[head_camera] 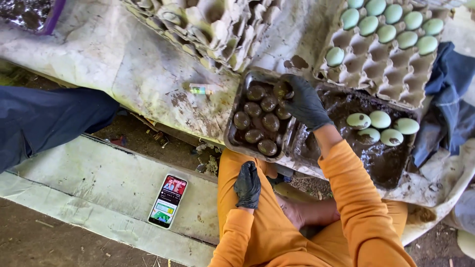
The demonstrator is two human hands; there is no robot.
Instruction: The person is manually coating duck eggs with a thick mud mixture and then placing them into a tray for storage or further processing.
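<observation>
Here, a person in orange sleeves sits over two shallow trays. The right hand (305, 103), in a black glove, is closed around one mud-coated egg (282, 90) and holds it at the far edge of the small grey tray (233, 129), just above the rest. In that tray lie eight more dark, mud-coated eggs (261, 121), packed close in rough rows, which makes nine counting the one in the grip. Just beside it to the right, the larger tray of dark mud (383, 163) carries five pale green eggs (381, 126), some smeared, gathered at its far end. Beyond, an open cardboard egg flat (396, 74) holds ten clean pale green eggs (391, 22) in its upper cups, the nearer cups bare. A stack of grey egg flats (208, 27) stands to the left of it. The left hand (247, 186), also black-gloved, rests loosely curled on the orange-clad knee and holds nothing. One phone (167, 200) with a lit screen lies on the concrete ledge, well apart from the trays.
</observation>
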